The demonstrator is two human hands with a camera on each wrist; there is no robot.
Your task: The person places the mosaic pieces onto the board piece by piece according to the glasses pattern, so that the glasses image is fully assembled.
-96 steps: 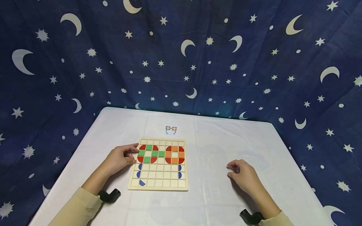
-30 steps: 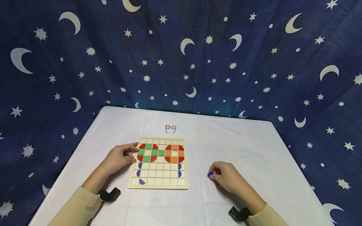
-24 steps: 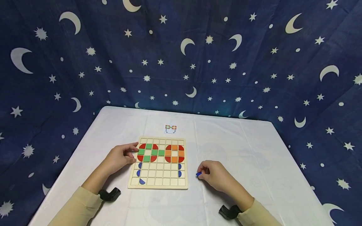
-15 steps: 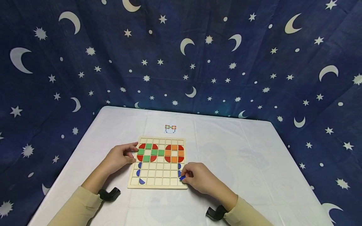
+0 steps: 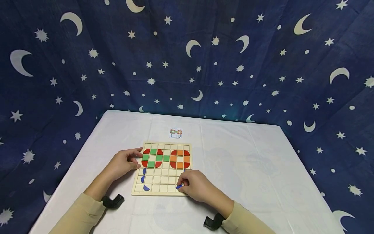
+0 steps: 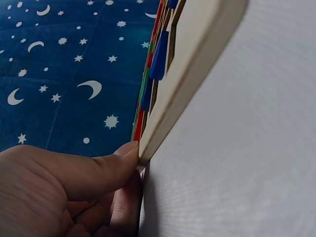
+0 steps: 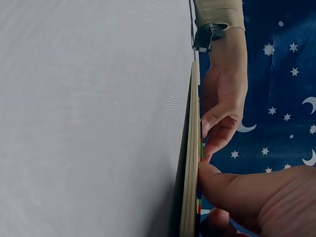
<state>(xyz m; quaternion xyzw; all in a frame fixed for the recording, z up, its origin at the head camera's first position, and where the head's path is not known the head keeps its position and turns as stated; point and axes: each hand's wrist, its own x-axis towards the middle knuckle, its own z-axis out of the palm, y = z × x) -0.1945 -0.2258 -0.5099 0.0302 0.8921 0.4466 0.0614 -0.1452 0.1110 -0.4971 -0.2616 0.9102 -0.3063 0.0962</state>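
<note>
A square wooden puzzle board [image 5: 164, 194] with a grid of cells lies on the table. Red, green and orange pieces form two ring shapes in its upper rows. Three blue pieces run down its left side, the lowest a blue half-disc [image 5: 146, 188] set at a slant. My right hand [image 5: 196, 186] pinches a small blue puzzle piece [image 5: 179, 187] between thumb and fingers, low over the board's bottom row near the right corner. It covers most of the blue pieces on that side. My left hand [image 5: 122, 165] rests at the board's left edge, thumb [image 6: 111, 170] touching the rim.
A small picture card [image 5: 176, 133] with a coloured pattern lies just beyond the board. White cloth [image 5: 239, 152] covers the table, and a dark blue curtain [image 5: 175, 81] with moons and stars hangs behind. Each wrist wears a black camera mount.
My right hand, bent with nothing visible in it at first, has since pinched a blue puzzle piece and travelled left across the table onto the board's lower right. The left hand stays put.
</note>
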